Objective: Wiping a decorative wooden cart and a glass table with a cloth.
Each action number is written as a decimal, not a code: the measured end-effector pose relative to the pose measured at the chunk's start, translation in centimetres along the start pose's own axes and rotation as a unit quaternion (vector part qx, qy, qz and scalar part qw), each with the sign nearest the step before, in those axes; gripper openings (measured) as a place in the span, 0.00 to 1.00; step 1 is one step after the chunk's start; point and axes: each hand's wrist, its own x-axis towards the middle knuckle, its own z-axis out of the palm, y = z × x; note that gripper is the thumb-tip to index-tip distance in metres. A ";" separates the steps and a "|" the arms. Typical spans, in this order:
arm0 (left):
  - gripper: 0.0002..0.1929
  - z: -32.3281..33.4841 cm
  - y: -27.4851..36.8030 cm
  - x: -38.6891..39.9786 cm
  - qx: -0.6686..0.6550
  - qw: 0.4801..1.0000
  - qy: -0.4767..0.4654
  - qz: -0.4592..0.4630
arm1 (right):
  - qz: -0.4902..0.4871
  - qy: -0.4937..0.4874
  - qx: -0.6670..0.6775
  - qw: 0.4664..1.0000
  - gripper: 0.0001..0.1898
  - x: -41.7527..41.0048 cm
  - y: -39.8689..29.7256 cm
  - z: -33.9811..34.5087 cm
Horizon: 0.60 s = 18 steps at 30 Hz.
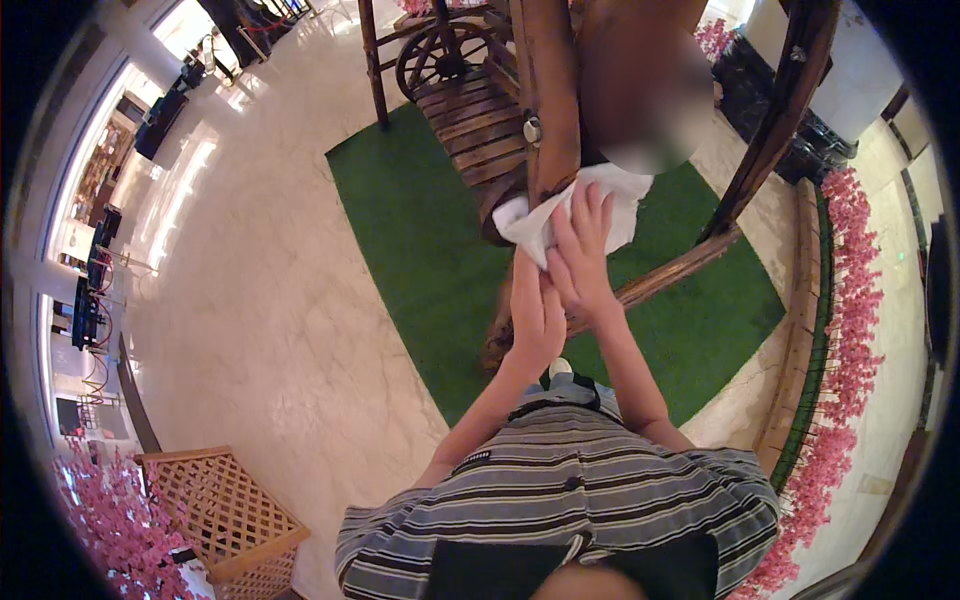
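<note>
A white cloth or wipe [626, 199] lies against a brown wooden post [551, 82] that bears a small round metal fitting [532, 129]. My right hand [583, 244] is spread over the cloth and presses it, fingers pointing up and away from me. Just left of it and lower, my left hand [536, 307] is at the cloth's lower edge, its fingers close together; whether it grips the cloth is hidden. Behind the post is a slatted wooden swing bench [476, 124] with a spoked wheel [448, 66] as its side.
A green mat [420, 247] lies under the wooden frame, whose low log beam [667, 274] crosses before me. A slanted post [780, 120] rises at the right. Pink blossoms [851, 300] line a wooden border there. A wooden lattice planter [217, 510] stands at lower left.
</note>
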 end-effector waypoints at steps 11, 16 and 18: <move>0.25 -0.2 -0.2 2.9 0.058 0.988 0.038 0.140 | 0.028 0.020 -0.009 0.999 0.27 5.6 -3.0 -1.9; 0.26 0.8 -0.4 3.2 -0.014 0.995 0.045 0.087 | 0.040 -0.012 0.003 0.999 0.27 2.4 -3.0 -0.8; 0.26 1.3 -0.3 3.0 -0.042 0.996 0.047 0.063 | 0.051 -0.013 0.018 0.998 0.27 0.2 -2.6 -0.5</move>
